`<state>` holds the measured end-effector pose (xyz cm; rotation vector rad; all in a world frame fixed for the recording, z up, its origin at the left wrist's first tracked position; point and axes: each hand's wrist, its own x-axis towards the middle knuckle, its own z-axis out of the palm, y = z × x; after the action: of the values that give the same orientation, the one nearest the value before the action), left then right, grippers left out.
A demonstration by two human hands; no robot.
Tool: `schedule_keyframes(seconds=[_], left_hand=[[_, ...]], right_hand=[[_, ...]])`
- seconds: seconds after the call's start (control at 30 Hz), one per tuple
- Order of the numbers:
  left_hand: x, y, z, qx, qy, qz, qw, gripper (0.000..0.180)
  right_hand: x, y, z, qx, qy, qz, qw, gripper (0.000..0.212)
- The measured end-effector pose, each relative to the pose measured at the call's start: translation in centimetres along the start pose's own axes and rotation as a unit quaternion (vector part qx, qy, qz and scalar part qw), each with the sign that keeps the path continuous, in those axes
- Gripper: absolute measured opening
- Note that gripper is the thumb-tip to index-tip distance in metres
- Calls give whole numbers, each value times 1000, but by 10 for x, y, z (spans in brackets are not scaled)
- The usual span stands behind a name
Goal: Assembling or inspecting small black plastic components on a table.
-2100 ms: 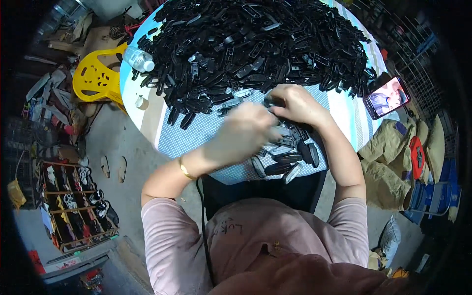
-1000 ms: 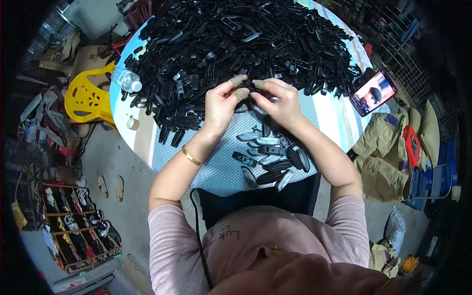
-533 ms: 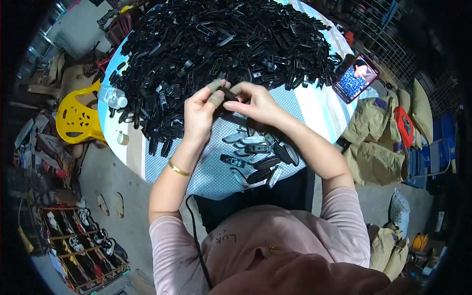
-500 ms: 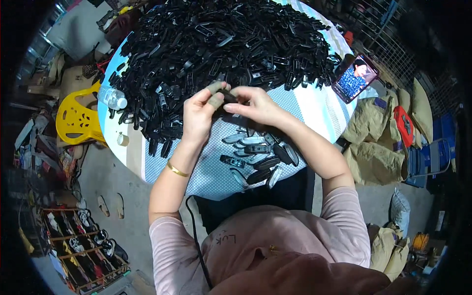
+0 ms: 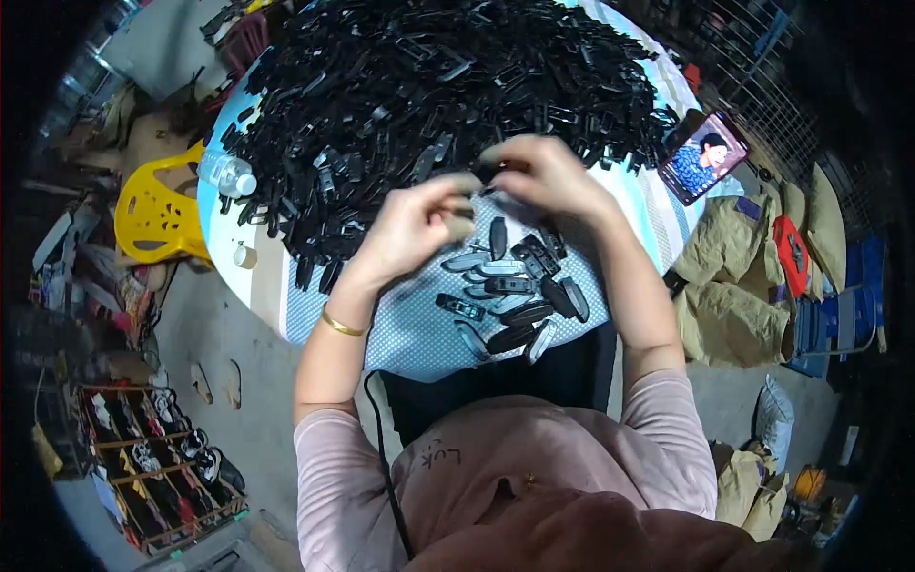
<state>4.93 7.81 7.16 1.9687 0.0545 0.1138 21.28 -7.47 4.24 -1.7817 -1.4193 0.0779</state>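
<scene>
A large pile of black plastic parts (image 5: 381, 124) covers the far side of the round table. On the near side lies a smaller group of black and grey oblong parts (image 5: 512, 286); a single dark oblong piece (image 5: 498, 237) sits at its far edge. My left hand (image 5: 419, 227) hovers left of that piece, fingers half curled and apart from the thumb, with nothing visible in it. At the pile's near edge is my right hand (image 5: 545, 181), finger and thumb closed around something dark. Blur and the black pile behind hide what it is.
A patterned cloth (image 5: 410, 334) covers the table. A clear plastic bottle (image 5: 229, 175) and a tape roll (image 5: 244, 255) lie at its left edge, a lit phone (image 5: 703, 157) at its right. Beyond stand a yellow stool (image 5: 157, 212), brown paper sacks (image 5: 734, 315) and a shoe rack (image 5: 157, 467).
My hands, together on a dark piece before, have come apart. The right moved toward the pile, the left drew back nearer and to the right. The single dark piece now shows between them.
</scene>
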Motion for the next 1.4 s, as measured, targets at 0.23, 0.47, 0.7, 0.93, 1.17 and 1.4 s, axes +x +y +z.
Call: schedule_keyframes(seconds=[0.23, 0.47, 0.7, 0.93, 1.17, 1.4], left_hand=[[3, -14, -3, 236, 43, 140, 961, 20], [6, -38, 18, 452, 101, 120, 878, 19], [11, -37, 14, 185, 182, 89, 962, 26], [16, -39, 10, -265, 105, -21, 958, 46], [18, -35, 14, -363, 124, -9, 923, 36], [14, -37, 10, -300, 166, 13, 939, 32]], right_hand=[[2, 11, 2, -80, 19, 5, 997, 20], [-6, -5, 30, -353, 12, -2, 936, 14], [-6, -2, 20, -301, 8, -39, 953, 13], [0, -18, 28, 142, 98, 81, 982, 12], [-2, -23, 41, 185, 146, 87, 968, 14], [-2, -30, 44, 128, 181, 41, 974, 15]])
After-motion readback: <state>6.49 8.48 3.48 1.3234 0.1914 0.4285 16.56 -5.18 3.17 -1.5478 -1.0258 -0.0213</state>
